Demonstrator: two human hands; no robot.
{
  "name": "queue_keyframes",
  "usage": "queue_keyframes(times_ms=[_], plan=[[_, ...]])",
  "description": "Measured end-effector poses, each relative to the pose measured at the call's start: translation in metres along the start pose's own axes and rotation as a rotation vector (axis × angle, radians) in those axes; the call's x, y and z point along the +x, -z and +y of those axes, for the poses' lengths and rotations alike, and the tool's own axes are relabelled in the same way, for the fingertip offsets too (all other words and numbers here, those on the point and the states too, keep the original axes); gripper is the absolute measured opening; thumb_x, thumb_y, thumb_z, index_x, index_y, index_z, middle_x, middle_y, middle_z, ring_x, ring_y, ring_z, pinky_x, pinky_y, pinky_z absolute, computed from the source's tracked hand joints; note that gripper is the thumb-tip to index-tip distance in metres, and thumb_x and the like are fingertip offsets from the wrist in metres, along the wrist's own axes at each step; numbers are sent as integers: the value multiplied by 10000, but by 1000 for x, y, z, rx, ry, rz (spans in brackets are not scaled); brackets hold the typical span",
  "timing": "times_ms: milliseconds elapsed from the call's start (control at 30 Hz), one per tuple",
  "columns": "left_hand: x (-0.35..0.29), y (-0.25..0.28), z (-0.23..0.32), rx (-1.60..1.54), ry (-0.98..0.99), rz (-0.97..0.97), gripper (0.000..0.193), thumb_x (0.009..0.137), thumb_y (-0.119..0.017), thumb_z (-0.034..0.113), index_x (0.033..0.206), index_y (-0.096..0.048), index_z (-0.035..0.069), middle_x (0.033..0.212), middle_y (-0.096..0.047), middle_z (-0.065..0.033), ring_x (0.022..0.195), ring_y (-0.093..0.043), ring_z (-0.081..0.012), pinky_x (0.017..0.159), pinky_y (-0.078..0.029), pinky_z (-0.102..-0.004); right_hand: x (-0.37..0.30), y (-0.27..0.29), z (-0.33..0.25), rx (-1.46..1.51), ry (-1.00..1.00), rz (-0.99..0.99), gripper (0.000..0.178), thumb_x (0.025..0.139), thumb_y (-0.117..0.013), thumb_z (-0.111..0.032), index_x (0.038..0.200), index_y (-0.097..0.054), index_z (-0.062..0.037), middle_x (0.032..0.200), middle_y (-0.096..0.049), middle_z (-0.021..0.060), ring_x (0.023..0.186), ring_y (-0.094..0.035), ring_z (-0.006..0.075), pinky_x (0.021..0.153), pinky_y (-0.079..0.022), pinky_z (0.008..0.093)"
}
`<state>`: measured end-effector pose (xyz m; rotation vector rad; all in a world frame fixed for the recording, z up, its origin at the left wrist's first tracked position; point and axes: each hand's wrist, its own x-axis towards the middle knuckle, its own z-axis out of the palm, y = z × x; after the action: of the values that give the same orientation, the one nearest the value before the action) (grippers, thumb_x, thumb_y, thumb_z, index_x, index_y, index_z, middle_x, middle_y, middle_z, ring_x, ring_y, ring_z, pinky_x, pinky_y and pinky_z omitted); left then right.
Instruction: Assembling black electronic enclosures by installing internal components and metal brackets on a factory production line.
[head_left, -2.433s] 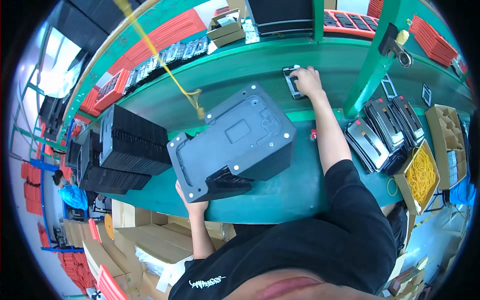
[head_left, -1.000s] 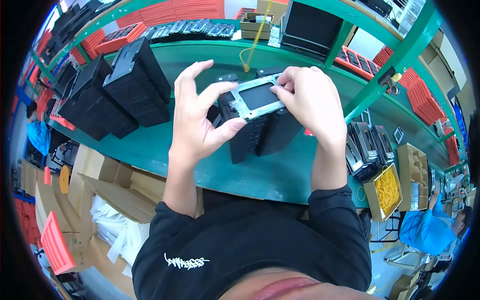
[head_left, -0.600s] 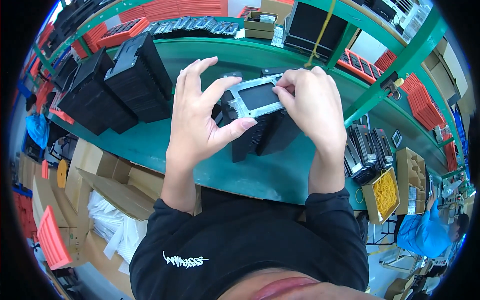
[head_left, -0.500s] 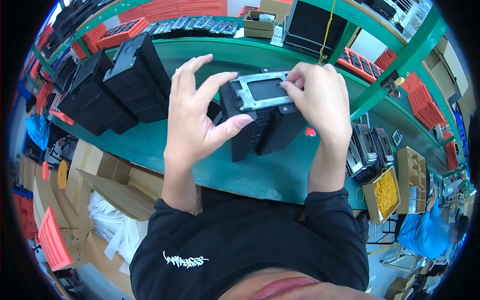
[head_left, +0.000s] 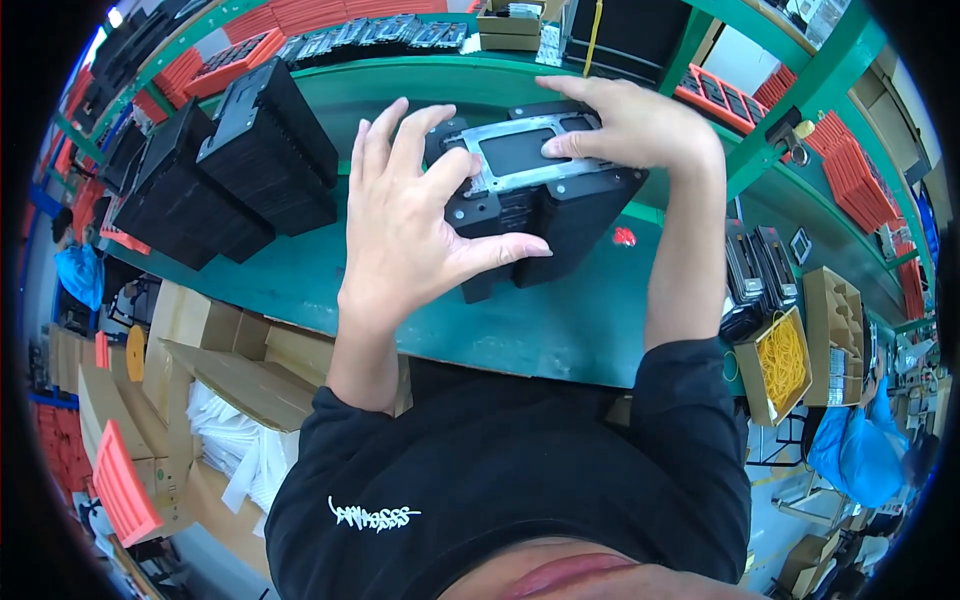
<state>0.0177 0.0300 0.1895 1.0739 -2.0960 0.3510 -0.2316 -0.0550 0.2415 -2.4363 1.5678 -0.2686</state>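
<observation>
A silvery rectangular metal frame (head_left: 520, 182) with a dark panel inside it lies on top of a tall black box-like holder (head_left: 580, 225), which stands on the green bench. At the frame's left end, my left hand (head_left: 405, 215) is open. Its bent index finger touches the frame, the other fingers are spread upward, and the thumb stretches along the near side. My right hand (head_left: 640, 125) reaches over the right end, with its thumb pressing on the dark panel and its fingers stretched out past the far edge.
Black box-like holders (head_left: 270, 150) stand at the left of the bench (head_left: 430, 330). To the right are black framed units (head_left: 775, 265), a carton of yellow bands (head_left: 780, 365) and a divided carton (head_left: 835, 300). A green post (head_left: 810, 105) rises at right. An open carton (head_left: 240, 375) lies lower left.
My right hand has gone from pinching the frame's right end to lying over it with fingers extended. The frame now sits flat on the holder, and my left index finger has bent onto it.
</observation>
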Motion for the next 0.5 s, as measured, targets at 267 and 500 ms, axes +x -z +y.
queue_keyframes(times_ms=[267, 500], plan=[[1, 2, -6, -100, -79, 55, 694, 607, -858, 681, 918, -723, 75, 1344, -581, -182, 1310, -479, -472, 1079, -391, -574, 21, 14, 0, -193, -23, -154, 1013, 687, -831, -668, 1500, -522, -148, 1434, -597, 171, 1333, -562, 362, 1127, -460, 445], [2, 7, -1, -30, -67, -20, 686, 594, -863, 670, 942, -742, 92, 1371, -585, -180, 1332, -479, -474, 1097, -380, -575, -14, 16, -25, -371, 14, 161, 618, 748, -842, -559, 1109, -741, -68, 1222, -687, 159, 1157, -642, 333, 937, -526, 457]])
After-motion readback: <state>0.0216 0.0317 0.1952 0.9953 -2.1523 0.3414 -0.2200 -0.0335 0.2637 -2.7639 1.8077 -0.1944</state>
